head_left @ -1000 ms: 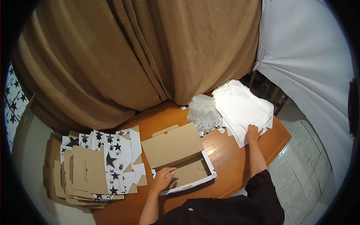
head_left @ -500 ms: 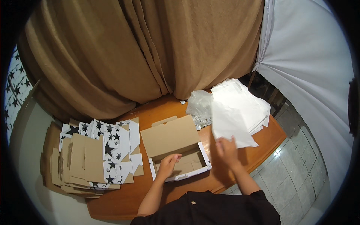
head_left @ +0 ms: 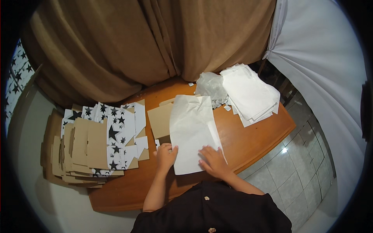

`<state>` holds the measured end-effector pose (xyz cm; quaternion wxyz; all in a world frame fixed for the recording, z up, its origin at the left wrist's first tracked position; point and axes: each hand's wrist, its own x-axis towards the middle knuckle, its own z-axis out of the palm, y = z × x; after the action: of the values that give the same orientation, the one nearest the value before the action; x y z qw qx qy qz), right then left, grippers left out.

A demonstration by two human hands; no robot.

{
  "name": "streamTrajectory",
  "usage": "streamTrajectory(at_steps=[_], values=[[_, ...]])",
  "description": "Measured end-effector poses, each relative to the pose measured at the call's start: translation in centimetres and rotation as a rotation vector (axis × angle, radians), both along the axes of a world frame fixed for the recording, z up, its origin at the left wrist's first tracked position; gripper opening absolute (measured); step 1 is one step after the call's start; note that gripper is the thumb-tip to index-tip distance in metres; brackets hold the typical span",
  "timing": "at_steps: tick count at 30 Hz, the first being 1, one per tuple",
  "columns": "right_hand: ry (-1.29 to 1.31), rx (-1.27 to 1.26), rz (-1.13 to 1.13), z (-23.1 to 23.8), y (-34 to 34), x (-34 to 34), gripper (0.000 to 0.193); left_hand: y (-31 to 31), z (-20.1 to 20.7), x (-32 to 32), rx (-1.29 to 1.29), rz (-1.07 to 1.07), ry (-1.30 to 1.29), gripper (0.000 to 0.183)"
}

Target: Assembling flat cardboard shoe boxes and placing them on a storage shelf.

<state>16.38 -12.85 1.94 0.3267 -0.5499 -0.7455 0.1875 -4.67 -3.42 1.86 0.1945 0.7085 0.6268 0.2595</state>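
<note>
A sheet of white paper (head_left: 192, 136) lies over the opened cardboard box (head_left: 160, 120), hiding most of its inside. Its upper edge is creased. My left hand (head_left: 166, 158) is at the sheet's left edge beside the box's near left corner, thumb at the paper and fingers loosely bent. Spread over the lower right part of the sheet, my right hand (head_left: 214, 161) rests its fingertips on the paper without gripping it. The box's lid stands up behind, partly covered by the sheet.
Flattened boxes with black stars (head_left: 112, 132) and brown board are piled at the left of the wooden table (head_left: 248, 143). At the far right lie a stack of white paper (head_left: 250, 91) and a clear plastic bag (head_left: 211, 87). Brown curtains (head_left: 116, 50) hang behind.
The white sheet has moved left from beside the paper stack to over the box. My right hand has come left with it and let go; my left hand has shifted to the sheet's left edge.
</note>
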Motion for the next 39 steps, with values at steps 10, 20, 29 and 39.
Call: streamTrajectory(at_steps=[10,20,29,39], values=[[-0.267,-0.113,-0.068,-1.3,1.3,0.3,0.040,1.9,3.8,-2.2,0.327,-0.389,0.216,0.047],[-0.210,0.146,-0.463,-2.7,8.8,6.9,0.028,7.8,-3.9,0.1,0.203,-1.290,0.614,0.051],[-0.472,-0.279,-0.695,-10.0,18.9,14.8,0.043,8.6,-7.9,2.5,-0.202,-1.215,0.604,0.052],[-0.559,-0.215,-0.789,-10.5,18.7,12.3,0.030,8.7,-10.7,2.3,-0.230,-1.169,0.539,0.056]])
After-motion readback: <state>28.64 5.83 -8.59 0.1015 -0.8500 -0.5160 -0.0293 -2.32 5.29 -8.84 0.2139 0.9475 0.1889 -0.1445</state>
